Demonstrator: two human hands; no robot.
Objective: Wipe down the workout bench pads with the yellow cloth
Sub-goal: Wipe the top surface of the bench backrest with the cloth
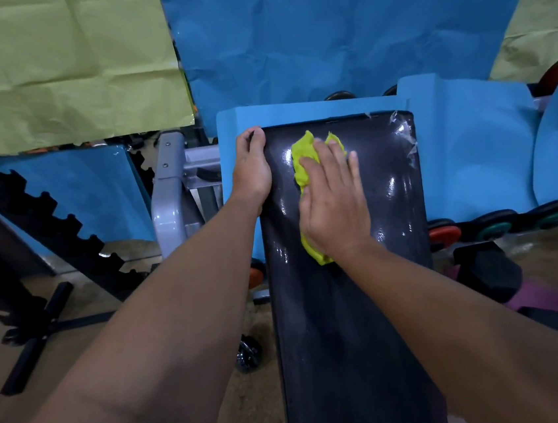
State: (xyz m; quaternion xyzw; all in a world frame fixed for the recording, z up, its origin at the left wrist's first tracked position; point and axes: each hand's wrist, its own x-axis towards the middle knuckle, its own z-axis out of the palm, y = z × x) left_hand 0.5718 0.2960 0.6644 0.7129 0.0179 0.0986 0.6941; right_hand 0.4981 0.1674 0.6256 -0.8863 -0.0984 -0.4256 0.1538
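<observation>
A long black bench pad (390, 206) runs from the bottom of the head view up to the middle, glossy with wet streaks near its far end. My right hand (334, 198) lies flat on the yellow cloth (302, 153), pressing it onto the far half of the pad. The cloth is bunched and shows above my fingers and below my palm. My left hand (252, 169) grips the pad's left edge near its far corner, fingers curled over the side.
A grey metal bench frame (170, 188) stands left of the pad. A black toothed rack (47, 215) slants at far left. Blue paper (470, 143) covers shapes behind and to the right. Dumbbells (483, 269) and weight plates (499, 226) lie on the floor at right.
</observation>
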